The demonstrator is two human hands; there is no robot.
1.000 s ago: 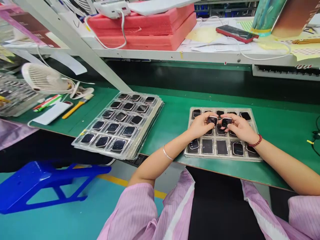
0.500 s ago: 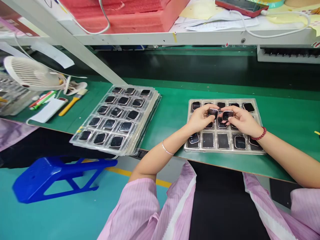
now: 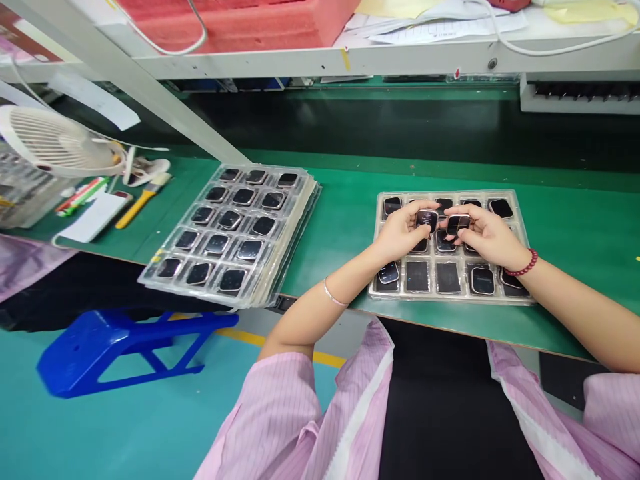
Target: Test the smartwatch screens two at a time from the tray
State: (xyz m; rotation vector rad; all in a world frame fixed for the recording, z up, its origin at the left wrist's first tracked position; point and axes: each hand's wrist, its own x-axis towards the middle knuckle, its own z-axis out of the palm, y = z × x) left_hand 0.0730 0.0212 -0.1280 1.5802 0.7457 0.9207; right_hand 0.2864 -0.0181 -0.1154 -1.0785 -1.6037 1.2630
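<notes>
My left hand [image 3: 401,231] holds a square, dark-faced watch case [image 3: 427,219] between thumb and fingers. Close beside it, another dark watch case [image 3: 457,225] is pinched in my right hand [image 3: 487,235]. Both hands are over a clear plastic tray [image 3: 453,299] on the green bench, and they cover part of its middle rows. In the tray's front row, a watch case [image 3: 482,281] lies in one pocket, and two pockets show only flat dark rectangles [image 3: 417,276]. Another case [image 3: 389,272] sits tilted at the front left corner.
A stack of clear trays [image 3: 265,250] with several watch cases stands left on the green bench [image 3: 335,233]. Farther left are a yellow brush [image 3: 143,201] and a white fan [image 3: 60,141]. A shelf edge [image 3: 280,65] crosses above; a blue stool [image 3: 100,353] is below.
The camera view has shifted slightly. Both hands still hold their watch cases over the tray, and the case in my right hand is turned a little differently.
</notes>
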